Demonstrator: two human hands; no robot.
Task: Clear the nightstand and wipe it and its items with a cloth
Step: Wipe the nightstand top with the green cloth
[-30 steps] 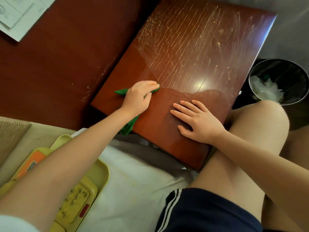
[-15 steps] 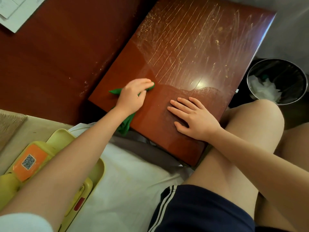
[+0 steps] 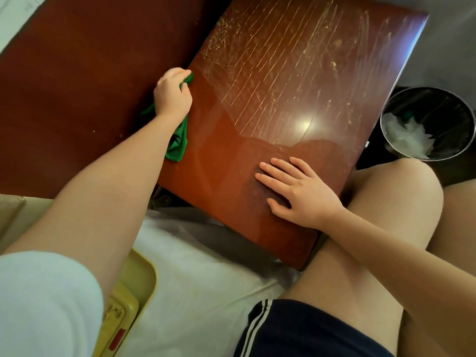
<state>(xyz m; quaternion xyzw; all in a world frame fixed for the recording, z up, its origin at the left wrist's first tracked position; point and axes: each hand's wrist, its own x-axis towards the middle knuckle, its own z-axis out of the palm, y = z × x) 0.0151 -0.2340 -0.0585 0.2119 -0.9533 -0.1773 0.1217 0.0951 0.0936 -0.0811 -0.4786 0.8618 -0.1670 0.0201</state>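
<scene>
The nightstand (image 3: 296,81) is a glossy red-brown wooden top, with dusty streaks over its far half and a wiped, shiny near half. My left hand (image 3: 172,95) grips a green cloth (image 3: 177,143) at the top's left edge, fingers curled round the bunched cloth, whose tail hangs below my wrist. My right hand (image 3: 296,193) lies flat on the near right part of the top, fingers straight and spread. No items stand on the top.
A metal waste bin (image 3: 428,122) with a black liner and white paper stands right of the nightstand. A dark wooden panel (image 3: 77,86) lies to the left. A yellow tray (image 3: 134,287) sits on the white bed sheet (image 3: 206,284) near my left arm. My bare knee (image 3: 391,191) touches the nightstand's right corner.
My left hand has slid the green cloth from the middle of the near half to the left edge and farther back. My right hand has stayed flat in place.
</scene>
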